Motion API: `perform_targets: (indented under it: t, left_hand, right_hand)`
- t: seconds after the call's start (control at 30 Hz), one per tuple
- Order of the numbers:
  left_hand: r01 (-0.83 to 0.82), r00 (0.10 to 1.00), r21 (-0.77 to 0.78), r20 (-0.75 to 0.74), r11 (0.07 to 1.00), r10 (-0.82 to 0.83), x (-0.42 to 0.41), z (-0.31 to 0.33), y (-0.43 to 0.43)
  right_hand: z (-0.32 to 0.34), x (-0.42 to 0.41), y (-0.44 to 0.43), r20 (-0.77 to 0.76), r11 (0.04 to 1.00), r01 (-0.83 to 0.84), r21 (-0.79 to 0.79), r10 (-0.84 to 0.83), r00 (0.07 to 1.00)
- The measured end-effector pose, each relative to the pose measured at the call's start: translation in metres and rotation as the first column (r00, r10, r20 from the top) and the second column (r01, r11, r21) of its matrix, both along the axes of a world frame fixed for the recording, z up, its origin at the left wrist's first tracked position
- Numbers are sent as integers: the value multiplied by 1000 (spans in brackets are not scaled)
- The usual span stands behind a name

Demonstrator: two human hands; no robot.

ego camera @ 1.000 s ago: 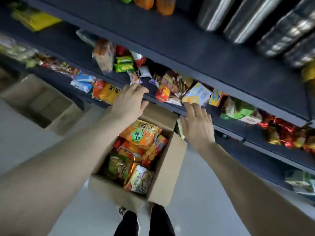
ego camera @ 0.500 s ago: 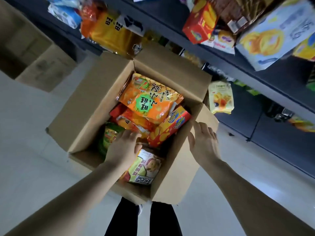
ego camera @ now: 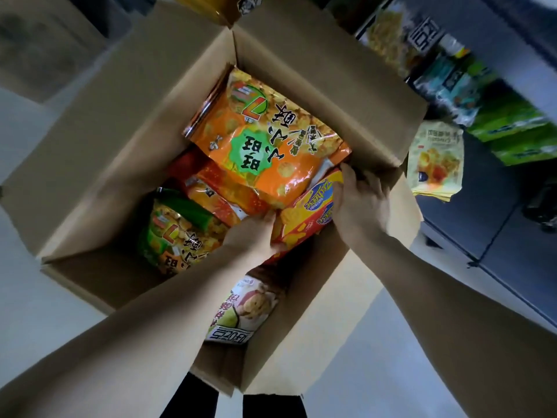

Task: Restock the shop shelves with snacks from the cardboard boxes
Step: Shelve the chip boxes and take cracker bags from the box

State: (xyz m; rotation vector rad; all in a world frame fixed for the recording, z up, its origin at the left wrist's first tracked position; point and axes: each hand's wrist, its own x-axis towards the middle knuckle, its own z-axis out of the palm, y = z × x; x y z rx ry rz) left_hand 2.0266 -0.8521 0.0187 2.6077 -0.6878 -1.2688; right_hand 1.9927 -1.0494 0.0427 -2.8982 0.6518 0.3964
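Picking stock out of the open cardboard box [ego camera: 99, 152]: left hand [ego camera: 253, 236] and right hand [ego camera: 358, 203] both closed on the yellow-red snack packet [ego camera: 307, 218] at the right wall (under the big orange bag [ego camera: 265, 146]), next needing a lift clear toward the shelf [ego camera: 494, 212]

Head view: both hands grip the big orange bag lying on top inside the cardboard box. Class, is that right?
Not quite. In the head view the left hand and right hand grip the yellow-and-red snack box, not the big orange bag, inside the cardboard box.
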Motion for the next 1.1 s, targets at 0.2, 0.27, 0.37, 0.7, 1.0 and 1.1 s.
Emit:
perform_targets:
  t: [0.2,0.27,0.37,0.7,1.0,1.1]
  left_hand:
    - [-151,988,-70,-26,986,149,-4,6,-2]
    - [-275,961,-116,-6,954,276,-1,19,8]
    - [-524,845,-233,-21,819,534,11,33,29]
    - [-846,534,-286,-448,451,717,50,50,43]
    - [-605,779,-204,-351,770,519,54,49,69]
    - [-611,770,-150,-340,777,540,32,53,93]
  right_hand:
    - [17,3,-11,164,940,124,317,-183,969]
    - [23,5,-14,145,905,186,383,-257,955]
    - [33,7,-17,95,852,284,440,-359,928]
    - [46,22,46,-156,738,157,656,-70,985]
    - [33,34,67,-140,853,-9,521,96,985]
    - [43,25,59,-190,830,35,557,87,978]
